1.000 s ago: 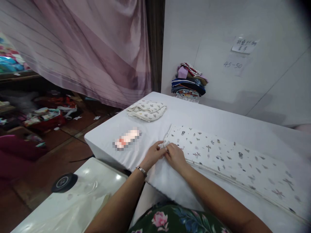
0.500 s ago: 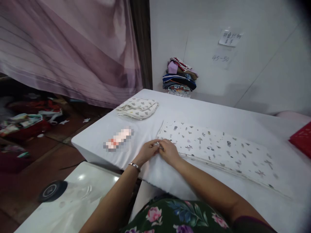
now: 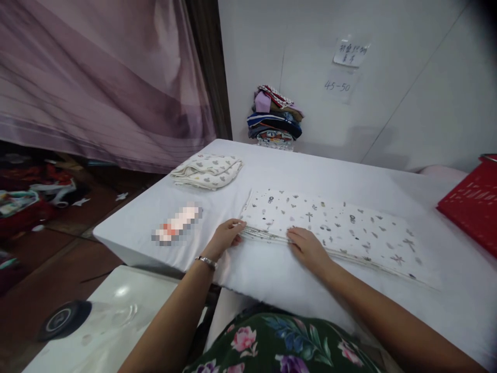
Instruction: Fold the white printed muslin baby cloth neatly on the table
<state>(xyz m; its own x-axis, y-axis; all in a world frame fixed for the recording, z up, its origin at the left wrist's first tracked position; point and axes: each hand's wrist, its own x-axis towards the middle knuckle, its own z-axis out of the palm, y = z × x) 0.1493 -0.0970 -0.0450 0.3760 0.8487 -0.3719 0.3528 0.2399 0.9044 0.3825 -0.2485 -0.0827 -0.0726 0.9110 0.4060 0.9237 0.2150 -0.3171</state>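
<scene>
A long white cloth (image 3: 337, 228) printed with small dark figures lies folded flat on the white table (image 3: 334, 178). My left hand (image 3: 225, 237), with a bracelet on its wrist, rests at the cloth's near left corner, fingers curled onto the edge. My right hand (image 3: 308, 247) lies flat on the near edge a little further right, fingers stretched out on the layered hem.
A folded cream cloth with grey hearts (image 3: 207, 171) lies at the table's far left. A blurred small object (image 3: 176, 224) sits left of my hands. Stacked coloured clothes (image 3: 275, 118) stand against the wall. A red basket (image 3: 471, 204) is at right; a white appliance (image 3: 97, 326) below left.
My hands, pinched together at the cloth's corner before, have parted: the right has slid rightward along the near edge. The view has turned right, bringing in the red basket.
</scene>
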